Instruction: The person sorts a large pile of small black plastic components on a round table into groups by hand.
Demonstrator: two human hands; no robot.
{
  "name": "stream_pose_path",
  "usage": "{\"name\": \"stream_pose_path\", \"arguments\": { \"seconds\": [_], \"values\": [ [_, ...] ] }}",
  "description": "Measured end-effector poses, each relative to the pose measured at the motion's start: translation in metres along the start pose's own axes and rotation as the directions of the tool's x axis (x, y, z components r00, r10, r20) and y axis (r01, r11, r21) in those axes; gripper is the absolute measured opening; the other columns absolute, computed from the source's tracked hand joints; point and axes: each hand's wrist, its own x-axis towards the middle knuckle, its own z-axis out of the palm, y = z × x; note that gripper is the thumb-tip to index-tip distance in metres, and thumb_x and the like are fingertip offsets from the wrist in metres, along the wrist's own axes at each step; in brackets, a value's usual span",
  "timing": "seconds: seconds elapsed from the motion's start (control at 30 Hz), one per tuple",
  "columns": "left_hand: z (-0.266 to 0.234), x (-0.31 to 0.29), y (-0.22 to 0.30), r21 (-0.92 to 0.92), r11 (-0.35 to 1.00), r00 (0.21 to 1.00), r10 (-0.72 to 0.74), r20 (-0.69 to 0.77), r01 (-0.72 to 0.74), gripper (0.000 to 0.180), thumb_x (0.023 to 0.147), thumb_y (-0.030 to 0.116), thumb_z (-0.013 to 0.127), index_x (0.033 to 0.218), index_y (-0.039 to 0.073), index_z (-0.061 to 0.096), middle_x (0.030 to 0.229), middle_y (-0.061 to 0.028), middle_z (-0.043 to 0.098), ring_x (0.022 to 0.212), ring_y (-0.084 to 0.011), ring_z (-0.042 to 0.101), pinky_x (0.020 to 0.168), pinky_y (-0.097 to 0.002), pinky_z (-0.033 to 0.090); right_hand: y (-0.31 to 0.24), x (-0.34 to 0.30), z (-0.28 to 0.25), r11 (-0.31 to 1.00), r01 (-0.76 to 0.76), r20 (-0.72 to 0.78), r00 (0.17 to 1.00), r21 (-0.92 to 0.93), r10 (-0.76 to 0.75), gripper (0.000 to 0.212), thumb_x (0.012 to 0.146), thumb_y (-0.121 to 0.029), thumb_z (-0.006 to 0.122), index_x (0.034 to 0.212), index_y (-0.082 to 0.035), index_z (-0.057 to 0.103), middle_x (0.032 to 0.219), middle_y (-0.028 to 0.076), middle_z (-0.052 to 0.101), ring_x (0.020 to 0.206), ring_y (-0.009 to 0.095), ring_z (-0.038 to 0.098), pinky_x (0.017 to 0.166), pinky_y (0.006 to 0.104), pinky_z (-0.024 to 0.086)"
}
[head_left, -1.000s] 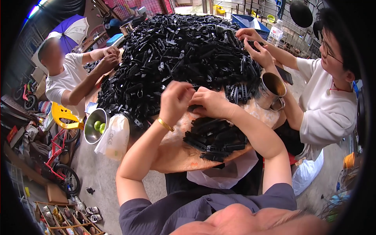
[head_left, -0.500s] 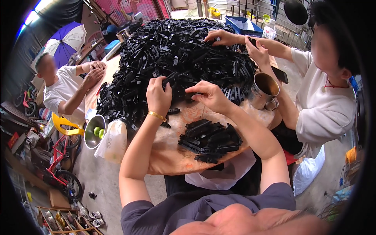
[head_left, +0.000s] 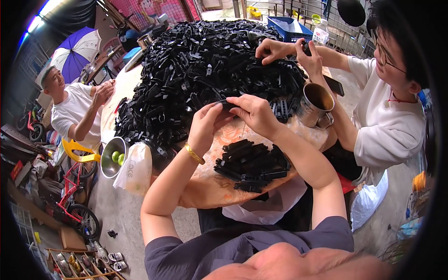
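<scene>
In the head view, dark lettering runs down the white packet at the table's left edge, and a label with small print wraps the white bottle at the far right.

The table has an orange-and-white patterned top, much of it under a broad pile of black plastic parts. A smaller heap of similar parts lies near the front edge. The metal mug stands at the right; at the left, the metal bowl holds green fruit. Around the table are a concrete floor, a red bicycle and a purple-and-white umbrella. Two co-workers in white tops sit at either side; the right one reaches into the pile.

The person's left hand and right hand meet over the pile's near edge, just beyond the smaller heap. Between them is a black piece, partly hidden by fingers. The right thumb and forefinger pinch it; the left thumb presses its other end, the remaining left fingers curled beneath.
</scene>
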Motion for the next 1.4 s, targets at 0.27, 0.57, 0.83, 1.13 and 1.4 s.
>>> {"name": "stream_pose_path", "arguments": {
  "seconds": [0.27, 0.57, 0.83, 1.13, 1.4],
  "values": [
    [-0.001, 0.003, -0.001, 0.360, 0.920, 0.985, 0.170, -0.011, -0.155, 0.021, 0.085, 0.007, 0.063, 0.099, -0.006, 0.056, 0.088, -0.0082, 0.064, 0.077, -0.0119, 0.063, 0.071, -0.0220, 0.052, -0.006, 0.003, -0.003, 0.977, 0.094, -0.068, 0.992, -0.193, -0.109, 0.031, 0.071, -0.014, 0.072, 0.099, -0.003, 0.064, 0.086, 0.012, 0.063, 0.074, 0.028, 0.061, 0.067, 0.0335, 0.050],
    [0.006, -0.005, 0.008, 0.685, 0.622, 0.911, 0.380, 0.160, -0.380, 0.016, 0.083, 0.007, 0.064, 0.095, -0.002, 0.059, 0.076, -0.0068, 0.065, 0.070, -0.0094, 0.062, 0.064, -0.0217, 0.050, -0.002, 0.005, -0.019, 0.894, -0.336, 0.259, 0.929, 0.297, 0.263, 0.030, 0.075, -0.012, 0.072, 0.101, 0.001, 0.063, 0.084, 0.006, 0.067, 0.076, 0.008, 0.059, 0.069, 0.0232, 0.048],
    [-0.007, 0.003, 0.017, 0.833, 0.442, 0.943, 0.147, 0.297, -0.331, 0.023, 0.078, 0.017, 0.069, 0.089, -0.002, 0.063, 0.076, -0.0038, 0.057, 0.071, -0.0094, 0.057, 0.064, -0.0238, 0.047, 0.022, 0.005, -0.013, 0.748, -0.485, 0.290, 0.874, 0.452, 0.390, 0.026, 0.085, -0.024, 0.065, 0.100, -0.002, 0.065, 0.085, 0.006, 0.068, 0.075, 0.006, 0.059, 0.066, 0.0221, 0.048],
    [-0.007, 0.009, 0.004, 0.878, 0.224, 0.903, 0.188, 0.387, -0.423, 0.026, 0.074, 0.021, 0.073, 0.089, 0.001, 0.066, 0.085, -0.0109, 0.058, 0.075, -0.0213, 0.057, 0.069, -0.0311, 0.048, 0.028, -0.008, -0.005, 0.875, 0.000, 0.432, 0.869, -0.484, 0.240, 0.030, 0.070, -0.023, 0.069, 0.096, -0.010, 0.065, 0.092, 0.006, 0.063, 0.092, 0.025, 0.056, 0.082, 0.0343, 0.048],
    [-0.022, 0.039, -0.018, 0.828, -0.394, 0.703, 0.447, 0.552, -0.400, 0.039, 0.070, 0.012, 0.067, 0.108, 0.010, 0.058, 0.110, -0.0099, 0.051, 0.100, -0.0293, 0.050, 0.084, -0.0372, 0.043, 0.029, -0.019, 0.009, 0.950, 0.071, 0.431, 0.899, -0.305, 0.072, 0.026, 0.076, -0.012, 0.055, 0.099, -0.005, 0.064, 0.085, 0.010, 0.059, 0.086, 0.030, 0.053, 0.078, 0.0375, 0.048]
  ]
}}
